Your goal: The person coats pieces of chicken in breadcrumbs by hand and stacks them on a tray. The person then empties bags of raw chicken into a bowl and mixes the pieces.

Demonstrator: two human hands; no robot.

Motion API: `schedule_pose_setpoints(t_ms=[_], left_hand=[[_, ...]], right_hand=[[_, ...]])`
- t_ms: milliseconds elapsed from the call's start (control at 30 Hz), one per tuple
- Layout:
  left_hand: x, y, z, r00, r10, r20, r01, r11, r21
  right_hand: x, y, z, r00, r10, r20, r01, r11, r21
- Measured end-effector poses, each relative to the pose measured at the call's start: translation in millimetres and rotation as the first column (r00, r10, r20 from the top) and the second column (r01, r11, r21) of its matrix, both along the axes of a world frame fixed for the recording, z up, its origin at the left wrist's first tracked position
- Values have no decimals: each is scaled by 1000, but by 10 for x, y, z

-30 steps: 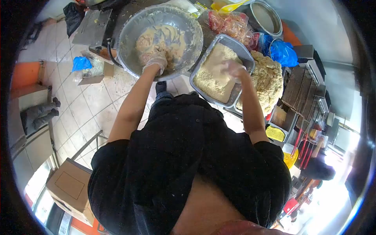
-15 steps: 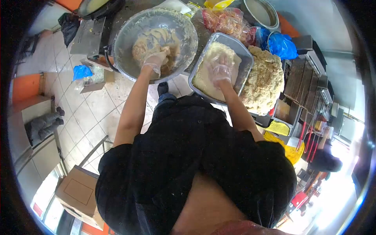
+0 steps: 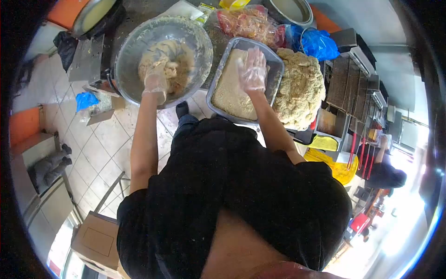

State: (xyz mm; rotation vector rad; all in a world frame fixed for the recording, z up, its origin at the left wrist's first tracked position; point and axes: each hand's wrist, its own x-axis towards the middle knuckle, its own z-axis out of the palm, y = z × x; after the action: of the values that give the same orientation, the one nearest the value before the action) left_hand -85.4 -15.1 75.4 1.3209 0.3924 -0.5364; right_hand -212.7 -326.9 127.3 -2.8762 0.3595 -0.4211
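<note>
My left hand (image 3: 155,85), in a clear plastic glove, reaches into a big metal bowl (image 3: 204,53). Its fingers disappear among wet, batter-coated pieces (image 3: 169,69), so I cannot make out whether they grip one. My right hand (image 3: 253,70), also gloved, lies open and flat, palm down, over a grey rectangular tub (image 3: 277,74). Pale, fine breading (image 3: 230,90) fills this tub, and white powder clings to the glove. Whatever is under the right palm is hidden.
A large heap of coated, crumbly pieces (image 3: 301,90) borders the tub on the right. Behind stand plastic bags of food (image 3: 246,23), a blue bag (image 3: 320,46) and a round metal pot (image 3: 292,9). Another person (image 3: 381,165) is far right. A cardboard box (image 3: 95,239) stands lower left.
The view has shifted, moving the bowl and tub leftward in it. My right hand has moved toward the tub's far right side. My left hand's fingers are now deeper among the pieces.
</note>
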Motion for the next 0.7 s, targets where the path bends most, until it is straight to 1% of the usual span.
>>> schedule_pose_setpoints(t_ms=[33,67,100,133,167,200,233,267,300,333,367,400,433,467,500,533,567,600,633,667,700], left_hand=[[32,-2,24,973,194,-122,-210,969,-131],[57,9,34,976,185,-115,-199,972,-127],[103,10,29,984,158,-87,-170,972,-161],[119,20,6,989,137,-65,-147,970,-194],[34,57,-41,992,113,-59,-123,968,-219],[4,91,-64,995,91,-43,-99,964,-246],[52,108,-43,997,77,-12,-77,958,-277],[63,122,-28,998,67,6,-63,957,-283],[29,119,-25,998,51,30,-42,964,-263],[17,92,3,997,35,62,-19,972,-236],[15,62,32,994,6,109,14,983,-182],[-11,29,74,987,-37,154,53,994,-99],[-51,24,117,969,-116,217,111,993,36],[-72,18,164,930,-226,289,166,962,217],[-84,15,212,881,-328,340,188,904,384],[-124,7,244,847,-390,361,190,857,480],[-145,5,133,845,-399,357,202,855,478],[25,-51,-38,986,-47,160,63,993,-97],[122,-82,-102,964,139,-227,-247,783,-571],[34,-5,-206,988,125,92,-58,846,-529],[81,71,-358,989,118,93,-51,844,-534]], right_hand=[[-92,-33,-209,1000,-7,4,7,1000,11],[-242,-129,-598,988,55,-146,-67,995,-79],[-246,-107,-576,950,103,-296,-155,975,-159],[-157,-161,-542,902,84,-424,-157,977,-142],[-215,-188,-514,896,82,-437,-155,979,-134],[-178,-95,-168,974,12,-226,-36,994,-104],[-110,-38,25,998,-69,7,69,996,-51],[-160,-4,-25,976,-171,-134,149,976,-161],[-244,20,-179,974,-180,-135,159,975,-153],[-316,38,-318,936,-125,-330,75,984,-159],[-315,-3,-439,861,-68,-505,-11,988,-153],[-296,4,-397,864,-75,-498,-4,988,-156],[-328,67,-279,906,-75,-418,7,987,-163],[-322,128,-158,941,-70,-331,13,985,-171],[-290,152,-96,970,-58,-236,15,984,-179],[-466,26,-639,862,66,-503,-209,950,-233],[-522,50,-601,860,56,-507,-200,952,-233],[-371,14,-509,809,76,-582,-193,971,-141],[-285,-17,-446,747,105,-657,-177,983,-44],[-290,-185,-545,848,168,-503,-251,963,-100],[-275,-493,-929,899,107,-426,-154,985,-78]])
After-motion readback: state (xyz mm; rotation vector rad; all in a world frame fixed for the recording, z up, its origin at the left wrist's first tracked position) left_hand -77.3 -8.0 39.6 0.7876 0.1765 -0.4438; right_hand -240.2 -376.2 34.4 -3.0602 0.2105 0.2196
